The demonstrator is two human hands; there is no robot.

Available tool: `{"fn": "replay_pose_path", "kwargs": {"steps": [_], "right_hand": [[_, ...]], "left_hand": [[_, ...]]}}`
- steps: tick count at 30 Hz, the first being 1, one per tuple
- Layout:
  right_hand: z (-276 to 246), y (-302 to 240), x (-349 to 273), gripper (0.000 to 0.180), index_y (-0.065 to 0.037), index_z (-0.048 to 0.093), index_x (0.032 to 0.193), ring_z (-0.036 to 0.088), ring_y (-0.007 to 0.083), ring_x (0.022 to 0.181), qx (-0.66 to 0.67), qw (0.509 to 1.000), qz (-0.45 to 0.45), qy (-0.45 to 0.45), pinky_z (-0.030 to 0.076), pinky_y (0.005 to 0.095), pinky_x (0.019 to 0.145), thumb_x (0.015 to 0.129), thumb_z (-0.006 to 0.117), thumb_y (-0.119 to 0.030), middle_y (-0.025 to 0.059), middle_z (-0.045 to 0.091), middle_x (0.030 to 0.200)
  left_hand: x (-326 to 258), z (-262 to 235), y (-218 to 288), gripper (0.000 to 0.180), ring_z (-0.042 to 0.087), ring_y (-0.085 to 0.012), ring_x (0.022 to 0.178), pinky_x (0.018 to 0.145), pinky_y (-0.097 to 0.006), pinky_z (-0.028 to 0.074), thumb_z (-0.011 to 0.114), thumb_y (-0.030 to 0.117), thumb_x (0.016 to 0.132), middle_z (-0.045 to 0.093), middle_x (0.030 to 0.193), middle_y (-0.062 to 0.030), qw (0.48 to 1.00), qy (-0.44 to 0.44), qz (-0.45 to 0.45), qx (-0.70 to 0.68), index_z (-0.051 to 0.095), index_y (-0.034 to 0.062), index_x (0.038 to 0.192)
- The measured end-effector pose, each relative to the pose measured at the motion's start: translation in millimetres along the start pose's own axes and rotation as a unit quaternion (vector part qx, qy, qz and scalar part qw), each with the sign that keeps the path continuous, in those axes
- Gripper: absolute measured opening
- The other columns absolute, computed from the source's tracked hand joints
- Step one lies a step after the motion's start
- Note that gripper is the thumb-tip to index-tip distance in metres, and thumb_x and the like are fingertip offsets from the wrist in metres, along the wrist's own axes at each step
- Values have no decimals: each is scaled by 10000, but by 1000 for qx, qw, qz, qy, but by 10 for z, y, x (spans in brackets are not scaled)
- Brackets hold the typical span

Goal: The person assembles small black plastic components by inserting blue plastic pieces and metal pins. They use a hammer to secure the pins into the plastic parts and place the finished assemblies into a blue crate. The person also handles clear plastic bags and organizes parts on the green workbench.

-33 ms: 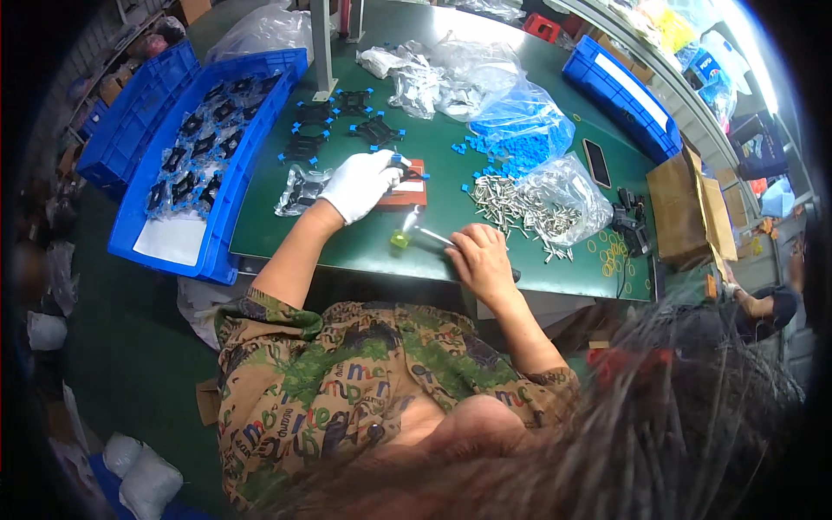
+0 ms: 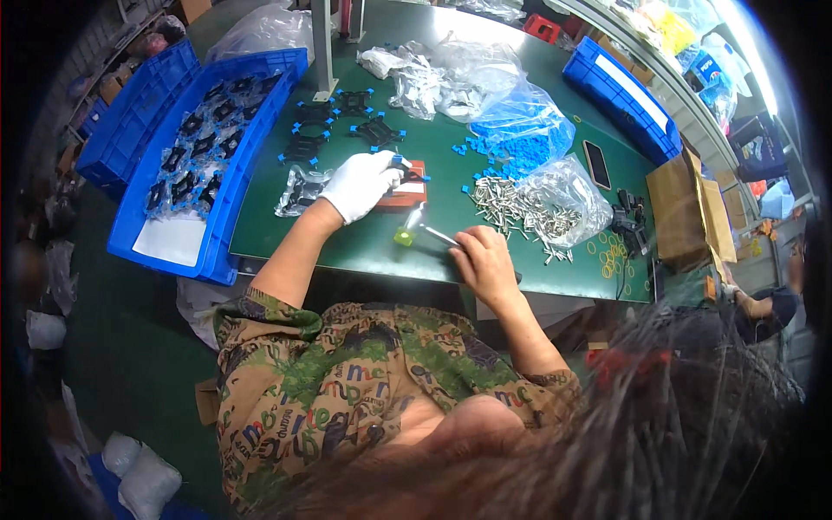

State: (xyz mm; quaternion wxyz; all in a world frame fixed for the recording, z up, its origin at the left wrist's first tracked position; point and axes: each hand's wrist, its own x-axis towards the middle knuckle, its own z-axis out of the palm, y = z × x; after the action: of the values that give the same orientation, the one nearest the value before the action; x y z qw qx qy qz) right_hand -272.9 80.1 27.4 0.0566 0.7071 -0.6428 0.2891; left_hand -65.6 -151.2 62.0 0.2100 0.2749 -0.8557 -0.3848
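My left hand, in a white glove, is closed on a black bracket with blue tips. It presses the bracket onto a reddish-brown block, and its fingers hide part of it. My bare right hand grips a hammer by its handle. The hammer's yellow-green face points toward me, a little below the block and apart from it. Several similar black brackets with blue tips lie beyond my left hand. Beside that wrist is a bracket in a clear plastic bag.
A blue crate of bagged brackets stands left. Right of the block lie silver metal pins, small blue caps, plastic bags and yellow rings. A phone, a cardboard box and a metal post stand farther out.
The hammer's head has shifted slightly to the right, and my right hand has turned a little with it. My left hand and the bracket look unmoved.
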Motion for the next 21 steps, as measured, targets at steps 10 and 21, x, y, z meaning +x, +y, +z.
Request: {"fn": "replay_pose_path", "kwargs": {"steps": [10, 21], "right_hand": [[-457, -153, 553, 297, -28, 561, 1343, 480, 34, 522, 406, 886, 213, -69, 393, 229, 471, 1109, 498, -200, -34, 514, 730], [-550, -51, 994, 386, -55, 565, 1411, 717, 421, 998, 119, 992, 31, -4, 561, 455, 853, 1074, 575, -242, 247, 722, 1087]], "left_hand": [[0, -53, 12, 244, 673, -263, 851, 799, -379, 532, 586, 200, 1018, 696, 946, -140, 998, 21, 34, 38, 699, 20, 1138], [34, -30, -12, 203, 666, -277, 850, 800, -383, 524, 614, 192, 1003, 690, 938, -140, 997, 23, 59, 43, 717, 45, 1097]]}}
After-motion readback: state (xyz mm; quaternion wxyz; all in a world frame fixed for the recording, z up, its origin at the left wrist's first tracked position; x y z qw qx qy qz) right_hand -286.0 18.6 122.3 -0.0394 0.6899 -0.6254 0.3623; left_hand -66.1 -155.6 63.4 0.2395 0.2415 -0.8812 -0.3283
